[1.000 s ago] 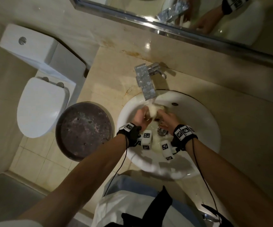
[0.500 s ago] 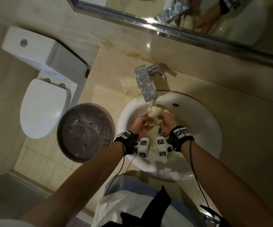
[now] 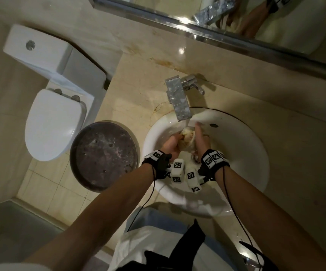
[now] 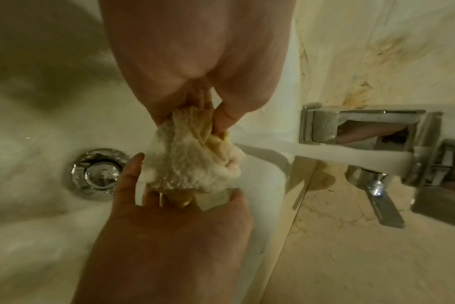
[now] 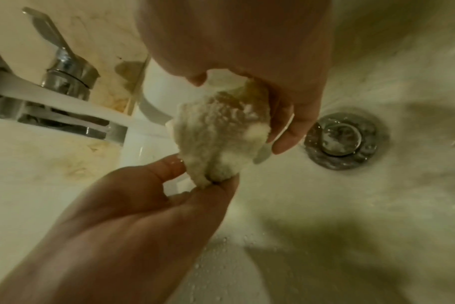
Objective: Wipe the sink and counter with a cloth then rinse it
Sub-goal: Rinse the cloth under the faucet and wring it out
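Both my hands grasp the wadded, nubby cream cloth (image 3: 187, 140): left hand (image 3: 171, 145), right hand (image 3: 201, 139), under the boxy chrome faucet (image 3: 178, 98). Round white sink (image 3: 246, 153); fingertips mostly buried.

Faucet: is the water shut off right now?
No, a white stream runs from the faucet spout onto the cloth that the left hand and right hand hold over the sink.

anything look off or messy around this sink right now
Yes: brownish-yellow stains streak the marble counter along the wall behind the faucet, and the faucet's spout is spotted with white residue. Otherwise it looks routine: both hands hold the cloth under running water inside the sink.
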Demonstrator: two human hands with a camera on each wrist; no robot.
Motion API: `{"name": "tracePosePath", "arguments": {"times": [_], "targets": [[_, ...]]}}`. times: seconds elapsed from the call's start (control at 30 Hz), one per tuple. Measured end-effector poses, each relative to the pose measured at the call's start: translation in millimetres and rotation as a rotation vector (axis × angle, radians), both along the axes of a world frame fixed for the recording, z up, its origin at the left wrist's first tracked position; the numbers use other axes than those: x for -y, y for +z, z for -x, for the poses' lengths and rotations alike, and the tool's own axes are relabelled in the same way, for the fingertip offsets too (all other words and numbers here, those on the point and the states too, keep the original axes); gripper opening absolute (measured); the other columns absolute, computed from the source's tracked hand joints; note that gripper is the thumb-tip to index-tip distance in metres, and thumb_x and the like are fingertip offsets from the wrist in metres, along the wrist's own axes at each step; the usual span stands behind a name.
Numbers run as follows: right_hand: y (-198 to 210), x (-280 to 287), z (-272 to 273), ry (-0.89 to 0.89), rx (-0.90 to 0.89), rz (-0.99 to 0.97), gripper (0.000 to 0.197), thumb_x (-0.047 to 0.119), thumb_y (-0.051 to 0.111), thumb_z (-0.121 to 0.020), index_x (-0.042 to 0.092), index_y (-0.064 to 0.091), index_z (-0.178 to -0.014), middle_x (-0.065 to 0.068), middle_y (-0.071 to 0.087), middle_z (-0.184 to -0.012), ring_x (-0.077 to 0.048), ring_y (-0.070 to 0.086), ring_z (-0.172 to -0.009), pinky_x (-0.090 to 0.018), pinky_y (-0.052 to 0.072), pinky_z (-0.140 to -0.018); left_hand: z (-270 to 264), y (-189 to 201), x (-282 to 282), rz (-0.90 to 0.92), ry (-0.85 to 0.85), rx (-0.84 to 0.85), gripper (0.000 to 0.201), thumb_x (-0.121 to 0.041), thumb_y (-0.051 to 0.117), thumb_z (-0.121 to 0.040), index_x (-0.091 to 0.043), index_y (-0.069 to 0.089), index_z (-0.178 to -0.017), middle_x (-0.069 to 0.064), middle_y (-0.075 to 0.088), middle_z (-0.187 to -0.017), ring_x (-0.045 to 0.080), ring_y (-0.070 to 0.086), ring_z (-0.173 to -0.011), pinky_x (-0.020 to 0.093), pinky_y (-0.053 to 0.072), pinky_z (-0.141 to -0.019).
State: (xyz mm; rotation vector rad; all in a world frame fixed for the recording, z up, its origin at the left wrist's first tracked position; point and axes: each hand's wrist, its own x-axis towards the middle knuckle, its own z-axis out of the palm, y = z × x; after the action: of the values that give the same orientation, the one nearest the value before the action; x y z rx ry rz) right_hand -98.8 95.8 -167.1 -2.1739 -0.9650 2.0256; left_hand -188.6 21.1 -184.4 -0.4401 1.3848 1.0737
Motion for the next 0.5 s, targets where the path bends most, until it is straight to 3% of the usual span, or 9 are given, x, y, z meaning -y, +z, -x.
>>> {"name": "tracePosePath", "arguments": {"times": [0.03,0.1,0.17,0.23,0.27,0.3,0.4,0.5], "targets": [[4.5,0.4,1.3,0.046,-0.024,0.007,0.071,0.076,0.059,-0.076,0.014,0.061,-0.110,-0.006,0.070,-0.097,-0.022,0.068,-0.087,-0.027,0.048,-0.061,0.0,1.7,1.6,-0.019,-0.001,-0.006,0.043,-0.019,0.053,-0.094,-0.006,0.056,-0.135,0.019,0.061,-0.131,0.032,0.061,-0.113,0.045,0.049,-0.100],[5.7,1.7,4.1,0.104,-0.092,-0.025,0.052,0.055,0.071,-0.082,0.013,0.063,-0.111,-0.007,0.071,-0.097,-0.020,0.069,-0.084,-0.023,0.048,-0.056,1.8,-0.5,4.0,-0.022,0.001,-0.041,0.039,-0.021,0.053,-0.096,-0.010,0.058,-0.133,0.018,0.065,-0.127,0.031,0.065,-0.108,0.045,0.053,-0.095],[0.0,3.0,3.6,0.134,-0.131,-0.121,0.038,0.033,0.075,-0.086,0.011,0.066,-0.117,-0.011,0.073,-0.104,-0.025,0.072,-0.089,-0.022,0.051,-0.054,3.9,-4.6,3.1,-0.017,0.010,-0.078,0.033,-0.017,0.055,-0.096,-0.012,0.061,-0.129,0.020,0.067,-0.121,0.033,0.068,-0.098,0.043,0.059,-0.078],[-3.4,7.4,1.7,0.154,-0.152,-0.184,0.035,0.025,0.076,-0.087,0.011,0.065,-0.118,-0.011,0.071,-0.107,-0.025,0.071,-0.091,-0.022,0.053,-0.056,3.7,-8.2,3.6,0.012,0.025,-0.129,0.023,-0.011,0.060,-0.095,-0.012,0.065,-0.117,0.020,0.070,-0.108,0.031,0.070,-0.085,0.036,0.059,-0.059],[-5.2,10.6,0.2,0.149,-0.170,-0.203,0.033,0.022,0.077,-0.087,0.012,0.065,-0.116,-0.011,0.070,-0.107,-0.024,0.070,-0.090,-0.022,0.053,-0.058,2.2,-7.6,3.6,0.028,0.024,-0.167,0.015,-0.007,0.061,-0.094,-0.012,0.066,-0.107,0.017,0.071,-0.098,0.028,0.070,-0.078,0.034,0.059,-0.056],[-7.5,14.8,-1.5,0.135,-0.200,-0.213,0.031,0.020,0.078,-0.086,0.013,0.064,-0.113,-0.010,0.070,-0.107,-0.024,0.069,-0.090,-0.023,0.055,-0.060,0.6,-5.9,3.7,0.037,0.023,-0.194,0.012,-0.004,0.060,-0.093,-0.014,0.065,-0.098,0.013,0.070,-0.091,0.027,0.069,-0.076,0.036,0.060,-0.058],[-4.8,23.2,-7.6,0.117,-0.271,-0.226,0.033,0.017,0.083,-0.081,0.018,0.062,-0.107,-0.010,0.069,-0.108,-0.024,0.066,-0.094,-0.027,0.057,-0.069,-1.6,-5.4,0.2,0.102,-0.034,-0.215,0.018,-0.007,0.055,-0.096,-0.020,0.064,-0.087,0.012,0.067,-0.086,0.033,0.067,-0.086,0.054,0.058,-0.083],[2.6,17.1,-13.2,0.104,-0.288,-0.222,0.043,0.010,0.084,-0.077,0.012,0.059,-0.112,-0.007,0.069,-0.104,-0.022,0.066,-0.090,-0.025,0.058,-0.067,-0.9,0.6,-2.8,0.156,-0.110,-0.170,0.018,-0.017,0.052,-0.098,-0.016,0.062,-0.082,0.010,0.065,-0.083,0.027,0.063,-0.081,0.046,0.055,-0.088]]}}
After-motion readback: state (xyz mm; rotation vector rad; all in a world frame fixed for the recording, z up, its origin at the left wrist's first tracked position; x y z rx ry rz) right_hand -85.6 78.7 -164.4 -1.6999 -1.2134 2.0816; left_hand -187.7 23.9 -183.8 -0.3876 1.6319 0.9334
